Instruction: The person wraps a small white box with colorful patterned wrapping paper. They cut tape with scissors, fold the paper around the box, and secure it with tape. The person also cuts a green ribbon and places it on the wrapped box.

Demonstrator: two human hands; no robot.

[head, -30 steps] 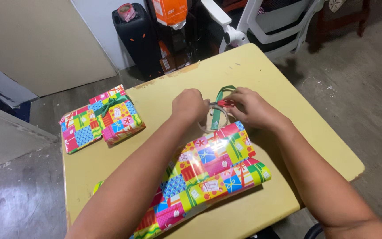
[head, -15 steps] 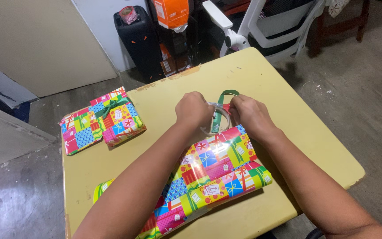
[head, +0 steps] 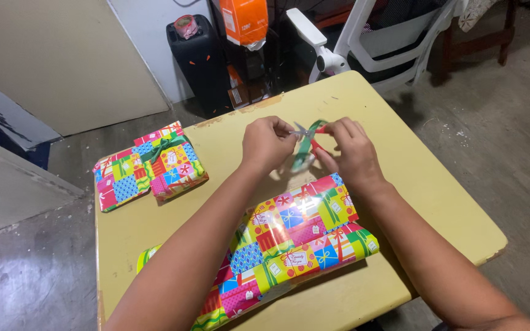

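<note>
Yellow surface (head: 437, 202): both hands, left hand (head: 268, 144), right hand (head: 351, 153), fingers pinched on green ribbon (head: 305, 150); patchwork-wrapped flat package (head: 289, 245) below, smaller wrapped package (head: 148, 165) far left.

Flat multicolour patchwork-wrapped pkg (head: 289, 245) near centre; smaller wrapped pkg w/ green ribbon (head: 149, 165) far left; orange box (head: 244, 21) far.
</note>
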